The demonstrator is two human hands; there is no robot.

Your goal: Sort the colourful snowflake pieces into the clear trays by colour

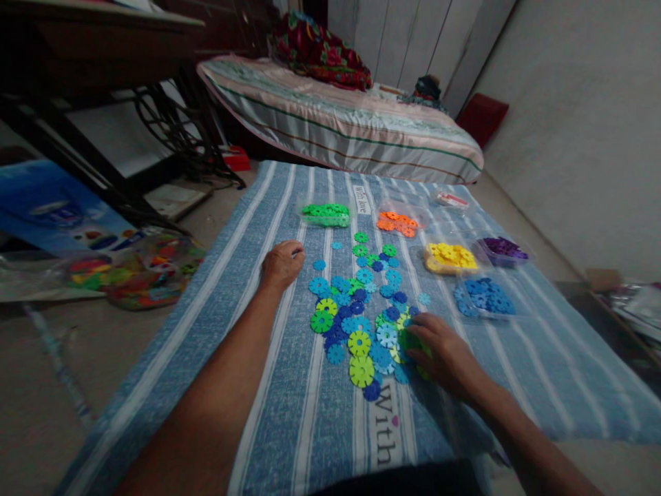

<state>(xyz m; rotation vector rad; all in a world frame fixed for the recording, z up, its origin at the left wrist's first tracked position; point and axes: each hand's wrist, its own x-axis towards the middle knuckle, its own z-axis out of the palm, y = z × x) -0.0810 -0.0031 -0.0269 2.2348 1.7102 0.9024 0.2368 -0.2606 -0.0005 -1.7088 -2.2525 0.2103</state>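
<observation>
A loose pile of flat notched plastic discs point(356, 324) in blue, light blue, green and lime lies on a striped cloth. At the pile's right edge, my right hand point(438, 348) reaches over the discs, thumb and fingers apart, with a green disc point(407, 337) under and between them. My left hand point(281, 265) rests on the cloth to the left of the pile, its fingers curled in; what they hold, if anything, is hidden. Nearest to it is a small blue disc point(319, 264).
Behind the pile stand clear tubs of green discs point(325, 215) and orange discs point(397, 222). To the right are tubs of yellow point(452, 256), purple point(500, 249) and blue discs point(484, 296). A bed point(341, 131) lies beyond the striped cloth point(206, 331); a treadle stand point(175, 124) is at left.
</observation>
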